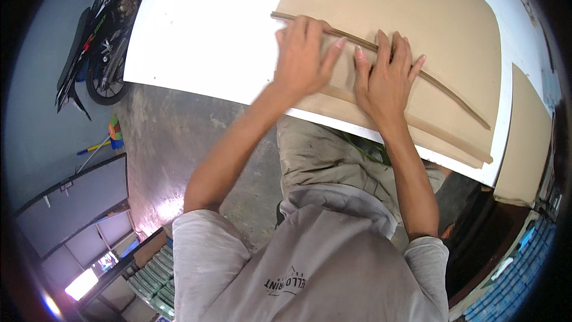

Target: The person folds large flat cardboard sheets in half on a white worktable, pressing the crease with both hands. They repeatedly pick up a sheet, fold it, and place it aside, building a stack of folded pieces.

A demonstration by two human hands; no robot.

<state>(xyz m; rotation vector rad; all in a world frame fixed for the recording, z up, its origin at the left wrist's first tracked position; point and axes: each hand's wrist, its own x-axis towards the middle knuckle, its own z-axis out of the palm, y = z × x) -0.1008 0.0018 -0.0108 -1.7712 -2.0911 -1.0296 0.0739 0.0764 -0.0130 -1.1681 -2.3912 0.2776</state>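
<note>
A long, thin brown strip [448, 92] lies across a tan cardboard sheet [429, 12] on a white tabletop [202, 30]. It looks layered, but whether it is card or wood I cannot tell. My left hand [302, 53] rests over its left part, fingers laid across it and thumb spread to the near side; the hand is slightly blurred. Farther right, my right hand [387, 80] has its fingers spread, with the fingertips at the strip's middle. Both hands are open and neither is wrapped round it. A wider, flat brown strip [447, 134] runs along the sheet's near edge.
Another cardboard piece [524, 137] is at the table's right side. A motorcycle [104, 42] stands beyond the left edge, on a grey floor [179, 119]. Green stacked packs [154, 280] are at lower left, blue stacked packs [515, 274] at lower right.
</note>
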